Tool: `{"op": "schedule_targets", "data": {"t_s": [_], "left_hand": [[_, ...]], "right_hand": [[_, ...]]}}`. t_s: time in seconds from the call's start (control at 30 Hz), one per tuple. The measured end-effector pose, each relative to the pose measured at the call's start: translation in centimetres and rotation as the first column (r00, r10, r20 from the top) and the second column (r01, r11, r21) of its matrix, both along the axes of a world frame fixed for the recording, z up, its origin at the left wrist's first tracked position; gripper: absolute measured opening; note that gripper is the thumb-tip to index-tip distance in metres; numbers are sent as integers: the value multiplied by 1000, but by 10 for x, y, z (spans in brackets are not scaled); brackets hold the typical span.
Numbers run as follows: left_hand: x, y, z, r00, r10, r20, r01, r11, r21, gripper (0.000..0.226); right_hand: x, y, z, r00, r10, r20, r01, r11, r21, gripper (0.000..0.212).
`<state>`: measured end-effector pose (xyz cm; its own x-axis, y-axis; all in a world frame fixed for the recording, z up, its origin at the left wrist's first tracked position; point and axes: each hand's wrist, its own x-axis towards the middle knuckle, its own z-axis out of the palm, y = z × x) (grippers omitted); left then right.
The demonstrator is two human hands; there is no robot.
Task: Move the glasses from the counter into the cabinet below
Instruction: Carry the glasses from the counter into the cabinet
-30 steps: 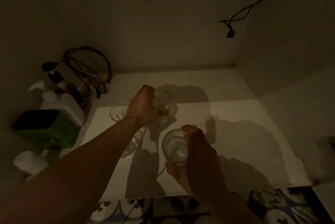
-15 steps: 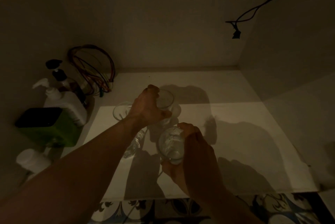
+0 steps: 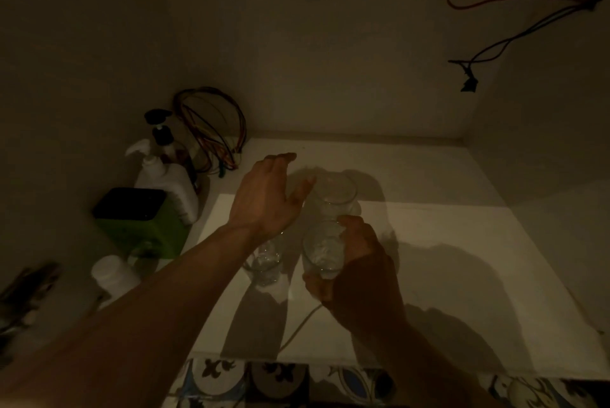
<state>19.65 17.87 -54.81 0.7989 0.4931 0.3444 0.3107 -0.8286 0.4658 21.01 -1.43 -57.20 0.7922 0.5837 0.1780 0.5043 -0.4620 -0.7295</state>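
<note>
Glasses sit grouped on the cabinet floor (image 3: 429, 242): your left hand (image 3: 267, 199), spread and empty, hovers beside the rear glass (image 3: 336, 196), while your right hand (image 3: 359, 262) grips another glass (image 3: 321, 249), seemingly to set alongside

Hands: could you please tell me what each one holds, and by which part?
The right hand grips a glass around its side wall. The left hand is open and holds nothing.

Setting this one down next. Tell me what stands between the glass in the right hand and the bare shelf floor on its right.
Nothing visible. The right hand grips a glass; the other glasses stand behind and left of it.
</note>
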Motion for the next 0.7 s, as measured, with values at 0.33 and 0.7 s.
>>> {"op": "schedule_targets", "data": {"t_s": [0.33,0.7], "left_hand": [[-21,5,-6,998,10,-54,-9,1000,17,61],[-27,1,-19,995,6,-101,-3,1000,20,57]], "right_hand": [[4,6,-3,997,-72,23,71,997,14,86],[12,13,-9,997,-74,35,73,997,20,91]]}}
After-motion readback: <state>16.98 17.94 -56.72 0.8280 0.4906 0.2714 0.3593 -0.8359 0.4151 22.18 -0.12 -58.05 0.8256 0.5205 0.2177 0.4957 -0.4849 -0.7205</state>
